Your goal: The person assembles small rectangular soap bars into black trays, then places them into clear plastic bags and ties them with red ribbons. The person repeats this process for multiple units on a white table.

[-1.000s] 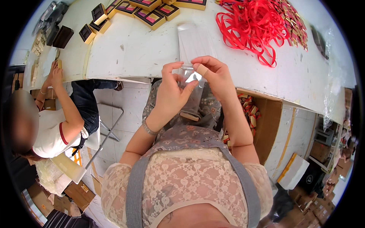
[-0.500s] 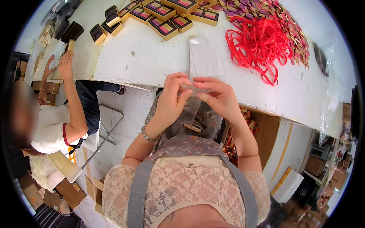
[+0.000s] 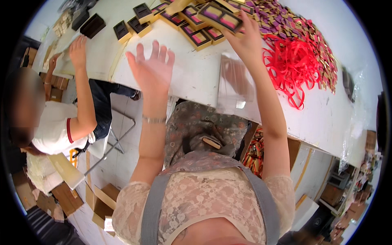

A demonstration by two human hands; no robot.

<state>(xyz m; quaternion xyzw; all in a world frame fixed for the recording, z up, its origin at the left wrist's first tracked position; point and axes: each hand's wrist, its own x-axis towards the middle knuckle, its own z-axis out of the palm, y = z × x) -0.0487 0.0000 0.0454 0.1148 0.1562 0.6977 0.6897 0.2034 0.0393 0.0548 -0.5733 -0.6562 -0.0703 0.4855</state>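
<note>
My right hand (image 3: 246, 40) reaches to the far side of the white table and grips a gold box (image 3: 219, 17) by its right end. This box has a black insert with two windows holding purple and pink pieces. More gold boxes (image 3: 195, 36) of the same kind lie heaped around and behind it. Raised over the table's left part, my left hand (image 3: 153, 68) is open, fingers spread, with nothing in it. Between my arms, a stack of clear plastic sleeves (image 3: 236, 81) lies at the table's near edge, partly hanging over it.
Tangled red ribbon (image 3: 292, 61) lies right of my right arm, before a heap of small purple and gold pieces (image 3: 281, 20). On the left, a co-worker's hand (image 3: 77, 51) is near a dark open box (image 3: 92, 25). Gold boxes with bare black inserts (image 3: 121, 32) stand far left.
My hands have parted and left the clear plastic sleeves. My right hand has moved forward and taken hold of a gold box; my left has risen leftward and opened.
</note>
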